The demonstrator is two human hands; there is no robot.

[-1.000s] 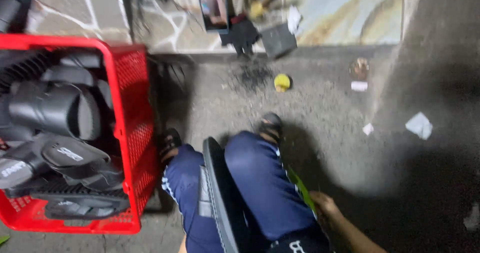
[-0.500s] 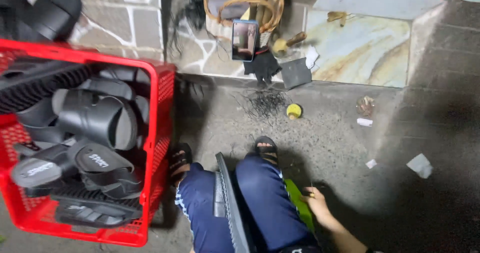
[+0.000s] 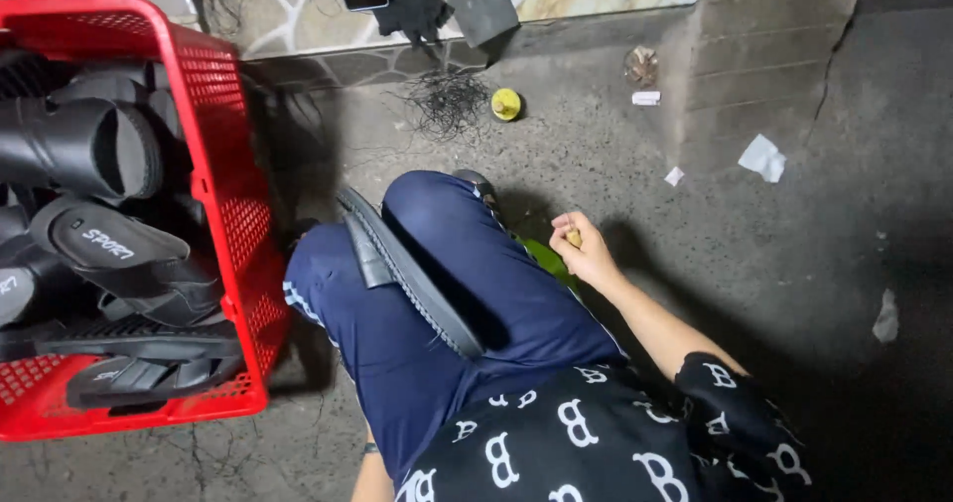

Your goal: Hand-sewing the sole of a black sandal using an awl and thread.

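The right hand (image 3: pixel 586 252) is closed around a small yellowish piece (image 3: pixel 574 237), which shows between the bent fingers. This hand is just to the right of the person's knee (image 3: pixel 447 214), low above the concrete floor (image 3: pixel 754 264). A green object (image 3: pixel 544 260) lies half hidden between the knee and the hand; I cannot tell what it is. The left hand is not visible, only a part of the arm at the bottom edge. A black shoe sole (image 3: pixel 407 269) rests between the two legs, on edge, touching the knee on its left side. Further left of the knee stands a red plastic crate (image 3: pixel 233 214) filled with black sandals (image 3: pixel 119 254). Beyond the knee, near the wall, are a yellow cap (image 3: pixel 506 104) and a tangle of dark threads (image 3: pixel 447 103). White paper scraps (image 3: pixel 762 156) lie well to the right of the knee.
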